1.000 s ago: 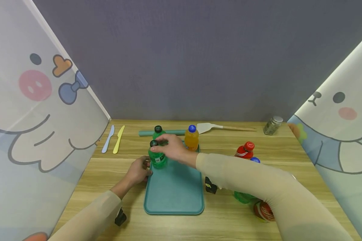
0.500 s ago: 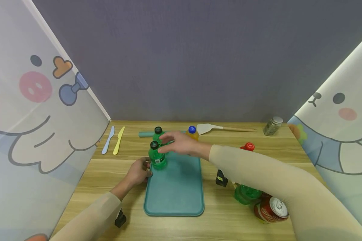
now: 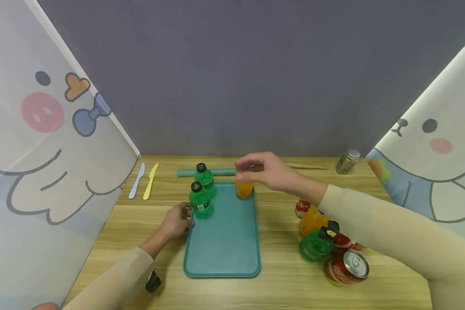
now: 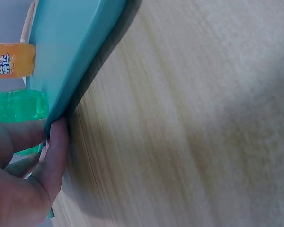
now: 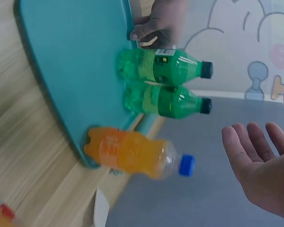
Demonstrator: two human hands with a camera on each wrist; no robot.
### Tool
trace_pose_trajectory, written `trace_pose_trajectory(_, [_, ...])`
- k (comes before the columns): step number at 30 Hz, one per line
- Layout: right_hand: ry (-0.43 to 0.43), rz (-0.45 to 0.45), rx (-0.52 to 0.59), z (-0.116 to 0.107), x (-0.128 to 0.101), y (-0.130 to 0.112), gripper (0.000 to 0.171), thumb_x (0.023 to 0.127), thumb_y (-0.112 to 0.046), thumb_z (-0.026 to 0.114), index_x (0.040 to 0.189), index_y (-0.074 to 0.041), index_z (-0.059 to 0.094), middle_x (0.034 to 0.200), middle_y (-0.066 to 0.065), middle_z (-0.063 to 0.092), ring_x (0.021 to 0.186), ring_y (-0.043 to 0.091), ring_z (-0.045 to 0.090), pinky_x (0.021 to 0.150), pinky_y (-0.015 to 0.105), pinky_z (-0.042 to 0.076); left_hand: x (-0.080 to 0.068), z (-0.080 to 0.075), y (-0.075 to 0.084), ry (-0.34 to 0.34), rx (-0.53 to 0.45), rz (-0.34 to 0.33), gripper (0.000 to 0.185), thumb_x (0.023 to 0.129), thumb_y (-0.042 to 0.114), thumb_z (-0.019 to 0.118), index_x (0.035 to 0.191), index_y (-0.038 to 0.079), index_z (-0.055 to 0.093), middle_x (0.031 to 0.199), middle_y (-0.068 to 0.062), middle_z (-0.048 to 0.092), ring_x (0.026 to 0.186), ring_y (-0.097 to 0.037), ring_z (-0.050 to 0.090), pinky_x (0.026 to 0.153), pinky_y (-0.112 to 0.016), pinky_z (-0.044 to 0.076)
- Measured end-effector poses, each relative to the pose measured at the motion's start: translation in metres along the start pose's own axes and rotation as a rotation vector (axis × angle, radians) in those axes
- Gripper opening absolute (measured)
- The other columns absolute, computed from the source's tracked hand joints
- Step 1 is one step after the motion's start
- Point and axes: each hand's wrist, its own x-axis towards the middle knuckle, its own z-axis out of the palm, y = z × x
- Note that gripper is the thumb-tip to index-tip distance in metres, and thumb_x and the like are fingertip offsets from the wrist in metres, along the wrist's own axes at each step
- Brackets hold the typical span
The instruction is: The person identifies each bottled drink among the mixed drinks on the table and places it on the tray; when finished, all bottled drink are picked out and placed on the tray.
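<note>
Hovering right hand (image 3: 269,171) over orange bottle (image 3: 243,188); seemingly apart.

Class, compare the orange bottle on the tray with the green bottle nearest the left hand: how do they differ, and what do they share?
The orange bottle holds orange drink; the green bottle is green. The orange bottle has a blue cap, the green bottle a black one. The orange bottle stands at the tray's far right, under the right hand; the green bottle at its left edge, by the left hand. Both stand upright on the tray.
</note>
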Motion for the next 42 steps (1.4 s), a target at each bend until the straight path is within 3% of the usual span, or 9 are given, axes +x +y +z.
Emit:
trace_pose_trajectory(3, [0.026, -0.004, 0.014, -0.011, -0.017, 0.001, 0.037, 0.096, -0.029, 0.074, 0.131, -0.019, 0.069, 0.132, 0.003, 0.067, 0.121, 0.023, 0.066, 0.101, 0.043, 0.056, -0.001, -0.001, 0.000, -0.003, -0.004, 0.004, 0.059, 0.086, -0.012, 0.066, 0.143, -0.011, 0.047, 0.111, -0.021, 0.058, 0.089, -0.026, 0.062, 0.060, -0.037, 0.062])
trace_pose_trajectory(8, [0.098, -0.030, -0.010, -0.029, -0.047, 0.003, 0.040, 0.096, -0.026, 0.074, 0.133, -0.015, 0.067, 0.131, 0.004, 0.068, 0.119, 0.024, 0.067, 0.098, 0.036, 0.058, -0.003, -0.001, 0.000, 0.000, -0.012, 0.007, 0.061, 0.086, -0.013, 0.065, 0.143, -0.010, 0.047, 0.110, -0.022, 0.058, 0.088, -0.025, 0.062, 0.060, -0.037, 0.062])
trace_pose_trajectory(16, [0.201, -0.018, -0.118, -0.051, -0.097, 0.014, 0.037, 0.098, -0.023, 0.071, 0.133, -0.014, 0.065, 0.128, 0.003, 0.070, 0.114, 0.014, 0.069, 0.090, 0.026, 0.060, 0.000, 0.001, -0.001, 0.000, -0.026, 0.005, 0.061, 0.085, -0.014, 0.065, 0.144, -0.010, 0.047, 0.111, -0.021, 0.058, 0.087, -0.025, 0.062, 0.061, -0.037, 0.063])
trace_pose_trajectory(26, [0.271, -0.027, -0.163, -0.059, -0.155, 0.041, 0.034, 0.098, -0.008, 0.068, 0.131, -0.004, 0.063, 0.122, -0.004, 0.070, 0.109, 0.011, 0.069, 0.084, 0.024, 0.061, -0.002, 0.000, 0.000, -0.008, -0.026, 0.007, 0.061, 0.086, -0.013, 0.066, 0.144, -0.010, 0.046, 0.112, -0.022, 0.058, 0.089, -0.025, 0.063, 0.063, -0.037, 0.063])
trace_pose_trajectory(33, [0.329, 0.057, -0.218, -0.059, -0.188, 0.063, 0.035, 0.097, -0.010, 0.070, 0.131, -0.011, 0.064, 0.123, -0.010, 0.070, 0.107, 0.005, 0.069, 0.078, 0.025, 0.062, 0.002, 0.000, -0.004, -0.019, -0.033, 0.003, 0.062, 0.087, -0.012, 0.066, 0.145, -0.009, 0.046, 0.114, -0.023, 0.058, 0.089, -0.026, 0.064, 0.063, -0.038, 0.064])
trace_pose_trajectory(42, [0.399, 0.057, -0.291, -0.061, -0.219, 0.091, 0.040, 0.091, -0.002, 0.075, 0.129, -0.007, 0.065, 0.122, -0.021, 0.066, 0.102, -0.002, 0.068, 0.070, 0.026, 0.062, 0.002, -0.002, -0.004, -0.026, -0.035, -0.007, 0.062, 0.087, -0.011, 0.066, 0.145, -0.008, 0.046, 0.115, -0.022, 0.058, 0.089, -0.026, 0.063, 0.062, -0.036, 0.063])
